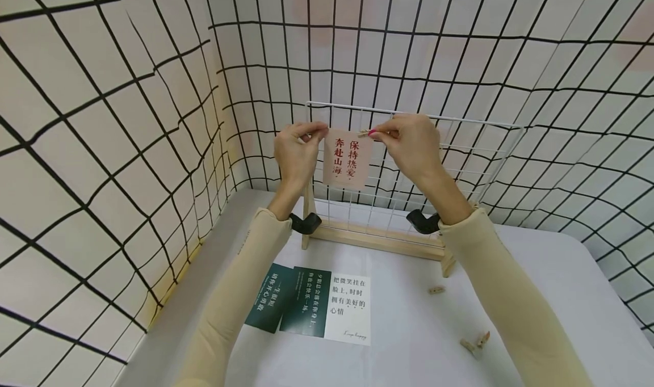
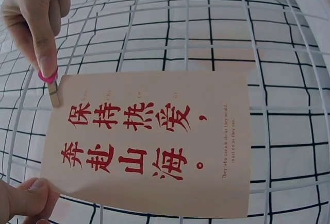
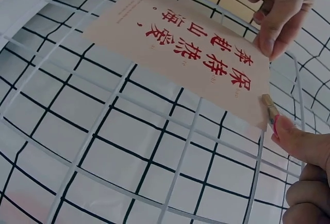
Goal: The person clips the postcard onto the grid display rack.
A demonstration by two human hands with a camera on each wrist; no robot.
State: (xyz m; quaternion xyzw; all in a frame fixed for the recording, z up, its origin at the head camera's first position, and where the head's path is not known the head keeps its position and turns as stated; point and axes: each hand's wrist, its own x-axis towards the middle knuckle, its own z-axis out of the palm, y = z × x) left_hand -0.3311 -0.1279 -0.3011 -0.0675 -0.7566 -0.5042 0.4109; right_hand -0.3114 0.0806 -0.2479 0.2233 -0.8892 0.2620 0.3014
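A pale pink card (image 1: 348,165) with red Chinese characters is held upright in front of a white wire grid rack (image 1: 460,148). My left hand (image 1: 301,151) pinches the card's upper left corner between thumb and fingers. Near its upper right corner, my right hand (image 1: 415,148) pinches a small wooden clothespin (image 3: 269,109) with a pink part at the fingertips. The clothespin's tip overlaps the card's top edge in both wrist views. Whether it also grips a rack wire cannot be made out.
The rack stands on a wooden base (image 1: 378,241). On the white table lie two dark green cards (image 1: 305,302) and a white card (image 1: 350,310), left of centre. Loose clothespins (image 1: 436,290) lie at the right. Black wire mesh (image 1: 102,97) encloses the back and sides.
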